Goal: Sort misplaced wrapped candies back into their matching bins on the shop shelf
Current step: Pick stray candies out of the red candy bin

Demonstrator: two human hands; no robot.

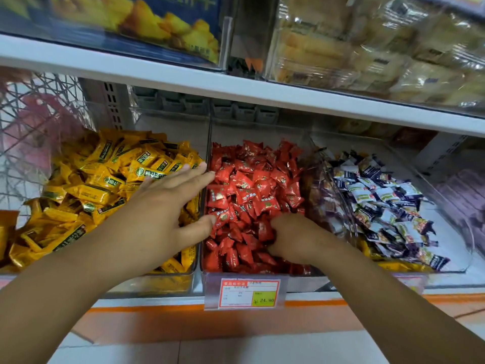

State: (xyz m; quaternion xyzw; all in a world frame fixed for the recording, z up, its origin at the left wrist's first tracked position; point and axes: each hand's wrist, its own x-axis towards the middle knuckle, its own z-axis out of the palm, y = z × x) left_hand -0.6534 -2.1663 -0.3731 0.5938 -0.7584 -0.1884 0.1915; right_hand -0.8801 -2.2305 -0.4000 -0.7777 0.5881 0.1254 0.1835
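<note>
Three clear bins stand side by side on the shelf. Yellow wrapped candies fill the left bin, red wrapped candies the middle bin, and white-and-purple wrapped candies the right bin. My left hand lies flat with straight fingers across the divider between the yellow and red bins, fingertips and thumb touching red candies. My right hand is dug into the red pile near the bin's front, fingers curled down among the candies; what it holds is hidden.
A price tag hangs on the front of the red bin. The white upper shelf board runs just overhead, carrying boxed and bagged pastries. A wire rack stands at the far left. Orange floor trim lies below the shelf.
</note>
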